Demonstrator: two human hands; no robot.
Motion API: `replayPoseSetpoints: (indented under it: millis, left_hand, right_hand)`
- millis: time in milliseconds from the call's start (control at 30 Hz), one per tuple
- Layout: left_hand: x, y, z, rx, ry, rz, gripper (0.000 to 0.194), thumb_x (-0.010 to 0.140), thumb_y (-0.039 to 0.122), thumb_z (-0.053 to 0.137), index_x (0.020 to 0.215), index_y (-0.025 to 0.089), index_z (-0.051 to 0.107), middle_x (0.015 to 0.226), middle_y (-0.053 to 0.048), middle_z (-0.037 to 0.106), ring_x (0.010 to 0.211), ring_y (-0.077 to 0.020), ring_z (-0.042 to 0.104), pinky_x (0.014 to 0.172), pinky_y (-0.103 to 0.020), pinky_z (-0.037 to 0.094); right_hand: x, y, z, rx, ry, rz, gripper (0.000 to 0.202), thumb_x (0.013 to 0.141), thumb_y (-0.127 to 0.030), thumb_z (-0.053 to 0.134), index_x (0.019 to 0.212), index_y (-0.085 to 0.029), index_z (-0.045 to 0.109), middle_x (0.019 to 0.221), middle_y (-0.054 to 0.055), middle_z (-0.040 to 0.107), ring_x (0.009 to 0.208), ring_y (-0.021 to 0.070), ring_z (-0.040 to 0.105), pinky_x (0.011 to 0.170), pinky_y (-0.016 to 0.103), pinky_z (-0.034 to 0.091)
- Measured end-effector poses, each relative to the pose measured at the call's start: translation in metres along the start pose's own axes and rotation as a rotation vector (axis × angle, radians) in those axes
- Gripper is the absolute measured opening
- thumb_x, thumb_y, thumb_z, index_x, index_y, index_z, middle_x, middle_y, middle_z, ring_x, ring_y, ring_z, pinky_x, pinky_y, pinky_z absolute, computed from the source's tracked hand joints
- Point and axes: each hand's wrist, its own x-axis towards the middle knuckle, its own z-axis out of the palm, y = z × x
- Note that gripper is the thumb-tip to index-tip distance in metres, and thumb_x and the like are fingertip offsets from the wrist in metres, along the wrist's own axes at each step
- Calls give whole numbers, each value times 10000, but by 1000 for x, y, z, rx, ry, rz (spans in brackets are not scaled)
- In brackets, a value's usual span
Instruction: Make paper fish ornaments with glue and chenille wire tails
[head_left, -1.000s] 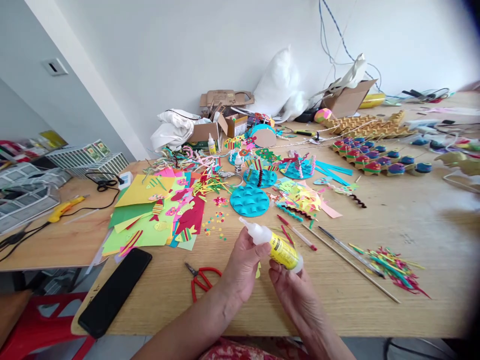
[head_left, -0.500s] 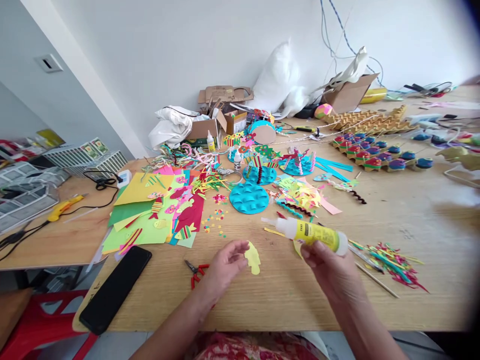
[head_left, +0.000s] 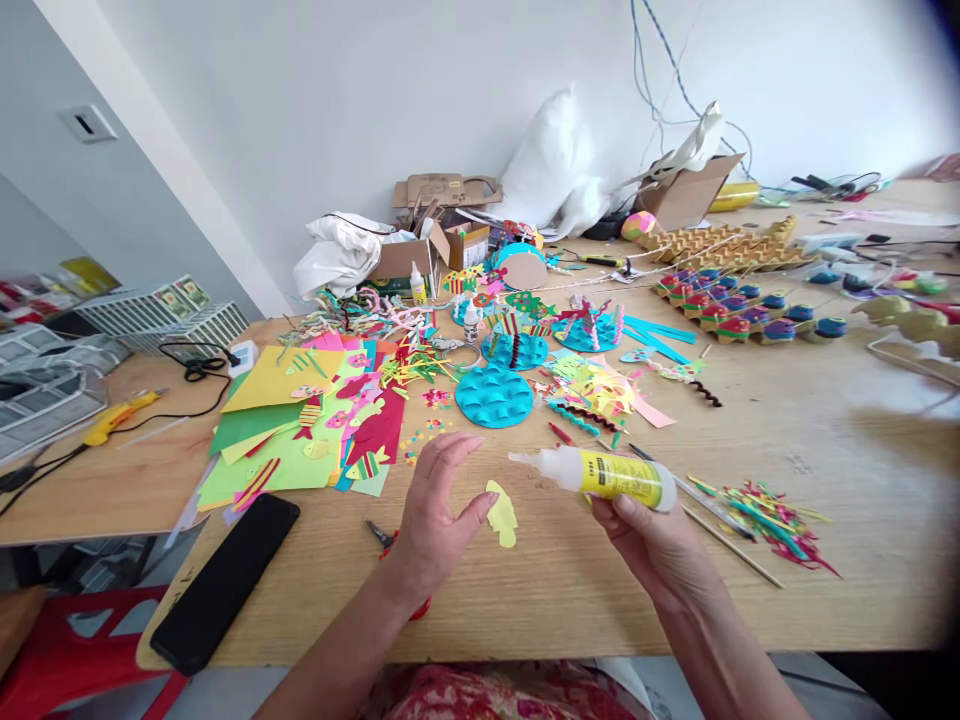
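Note:
My right hand point(head_left: 645, 535) is wrapped round a glue bottle point(head_left: 619, 478) with a yellow label. The bottle lies nearly level above the table, its white nozzle pointing left. A yellow-green paper cutout point(head_left: 502, 515), shaped like a fish, rests on the wood just right of my left hand point(head_left: 439, 520). That hand is open, thumb apart from the raised fingers, and holds nothing. Beneath its wrist, red-handled pliers point(head_left: 384, 536) are partly hidden. Beyond both hands sits a round blue bumpy base point(head_left: 494, 396).
Coloured paper sheets point(head_left: 281, 380) with fish cutouts lie at the left, near a black phone point(head_left: 225, 580). Paper strips point(head_left: 780, 515) and a wooden stick point(head_left: 735, 547) are on the right. Painted egg-carton pieces point(head_left: 742, 300) and cardboard boxes point(head_left: 409, 255) stand farther back.
My left hand has lifted off the paper cutout, opening its fingers and moving up and slightly left. The glue bottle has shifted a little left and become more level.

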Motion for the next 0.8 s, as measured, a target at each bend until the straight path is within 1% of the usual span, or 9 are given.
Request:
replayPoseSetpoints:
  millis: [67,133,267,367,467,567,700,767,800]
  left_hand:
    - [7,10,-5,100,-13,154,424,776,173,561,1181,229,449,1164,-79,519,1130,-211,442,983,-407,337]
    - [14,18,-5,150,-94,224,439,774,191,574,1193,227,447,1169,-79,524,1155,-225,415,1000,-415,313]
    - [25,27,11,188,-322,222,545,708,244,661,1211,226,453,1198,-74,531,1190,-262,370,1010,-438,270]
    - [31,28,28,187,-416,214,496,696,245,675,1160,225,499,1116,-80,582,1116,-269,437,974,-453,279]
    - [32,27,40,163,-409,206,412,717,261,657,1105,204,532,1052,-85,609,1037,-257,489,941,-442,307]
    - [31,25,43,118,-388,187,416,729,259,644,1123,212,521,1076,-83,603,1056,-255,489,958,-445,299]
    - [28,11,25,94,-328,138,488,749,217,605,1212,225,451,1191,-85,544,1139,-241,447,985,-428,312]
    - [22,0,13,140,-312,68,366,790,139,514,1149,210,507,1150,-83,567,1100,-217,480,962,-406,356]
    - [17,-6,8,175,-341,39,318,801,95,463,1088,201,548,1091,-78,596,1050,-206,513,936,-395,384]
  right_hand:
    - [1,0,-1,-19,10,-18,418,466,-285,825,819,-224,611,607,-31,562,454,71,423,366,188,326]
    - [2,0,-1,-100,14,-44,391,467,-300,821,775,-204,601,584,-28,552,447,75,420,364,194,333]
    - [-1,-3,2,-331,-12,-81,406,481,-277,814,801,-195,579,604,-12,582,496,110,481,395,211,382]
    - [-4,-2,6,-435,-43,-69,413,488,-273,811,824,-198,584,656,4,618,548,136,528,455,234,430]
    - [-6,3,9,-381,-61,-70,445,490,-298,811,875,-212,604,773,20,659,693,180,587,597,276,479]
    - [-5,11,9,-307,-59,-48,471,508,-329,801,931,-229,621,881,27,675,820,216,604,721,326,481]
    - [0,13,5,-367,-27,-21,422,524,-339,794,900,-233,637,895,32,695,853,240,620,780,362,472]
    - [3,10,4,-443,-18,-15,410,531,-352,789,889,-220,638,890,44,699,847,249,626,775,368,477]
    - [4,8,4,-479,-23,-16,406,536,-361,784,884,-212,636,890,51,698,844,252,626,771,371,479]
